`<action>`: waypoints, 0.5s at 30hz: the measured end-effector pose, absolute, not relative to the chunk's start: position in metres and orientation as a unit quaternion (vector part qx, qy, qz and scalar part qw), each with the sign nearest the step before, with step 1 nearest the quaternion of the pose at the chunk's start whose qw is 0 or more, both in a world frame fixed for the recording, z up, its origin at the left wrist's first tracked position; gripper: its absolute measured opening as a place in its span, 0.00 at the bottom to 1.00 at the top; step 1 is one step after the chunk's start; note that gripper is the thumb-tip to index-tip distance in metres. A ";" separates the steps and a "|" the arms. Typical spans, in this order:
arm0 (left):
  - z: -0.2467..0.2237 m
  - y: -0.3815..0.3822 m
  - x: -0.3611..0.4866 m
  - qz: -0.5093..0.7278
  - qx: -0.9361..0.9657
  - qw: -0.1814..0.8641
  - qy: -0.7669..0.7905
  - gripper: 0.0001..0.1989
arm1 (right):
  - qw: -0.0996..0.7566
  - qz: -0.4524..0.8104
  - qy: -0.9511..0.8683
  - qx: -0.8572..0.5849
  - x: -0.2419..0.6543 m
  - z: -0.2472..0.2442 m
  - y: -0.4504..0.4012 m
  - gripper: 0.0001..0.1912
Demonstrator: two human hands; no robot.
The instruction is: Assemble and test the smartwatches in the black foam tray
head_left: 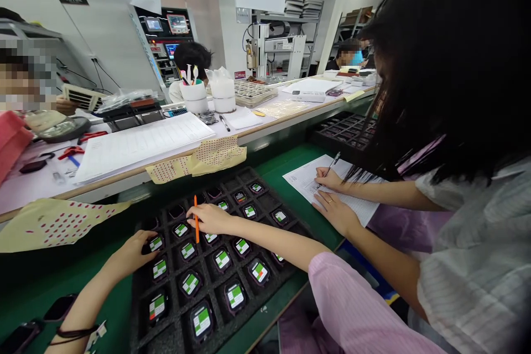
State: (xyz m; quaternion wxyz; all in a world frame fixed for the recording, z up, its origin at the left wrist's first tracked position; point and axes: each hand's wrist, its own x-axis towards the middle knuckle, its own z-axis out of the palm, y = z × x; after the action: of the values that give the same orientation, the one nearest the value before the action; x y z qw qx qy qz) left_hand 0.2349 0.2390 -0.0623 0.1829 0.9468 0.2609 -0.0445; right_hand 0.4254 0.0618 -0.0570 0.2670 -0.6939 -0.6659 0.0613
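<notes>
A black foam tray [136,310] lies before me with square smartwatches in its compartments, most of their lit screens showing green and white blocks. At the tray's left edge, my left hand [130,254] has its thumb and fingers around a lit smartwatch [156,244] in its compartment. My right hand [213,218] reaches over the tray's far half, closed on a slim orange stick [196,227] that stands nearly upright. What lies under its palm is partly hidden. Some screens, such as that of a smartwatch [259,271] at the right, also show orange blocks.
Dark watches [60,307] lie on the green bench at the left. A co-worker's hand [329,178] writes on a paper sheet [305,177] at the right. A raised shelf [224,146] with papers and white cups [194,98] runs behind the tray. Another black tray [342,127] is farther right.
</notes>
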 end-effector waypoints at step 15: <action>-0.059 0.237 0.239 -0.025 0.944 0.191 0.266 0.28 | 0.169 0.037 -0.702 -0.690 0.407 -0.072 0.098 0.17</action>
State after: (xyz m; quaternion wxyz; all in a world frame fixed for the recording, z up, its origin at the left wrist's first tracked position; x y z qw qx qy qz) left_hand 0.2390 0.2368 -0.0594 0.1909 0.9445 0.2664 -0.0248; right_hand 0.4072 0.0982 -0.0721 0.1695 -0.6903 -0.7025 0.0368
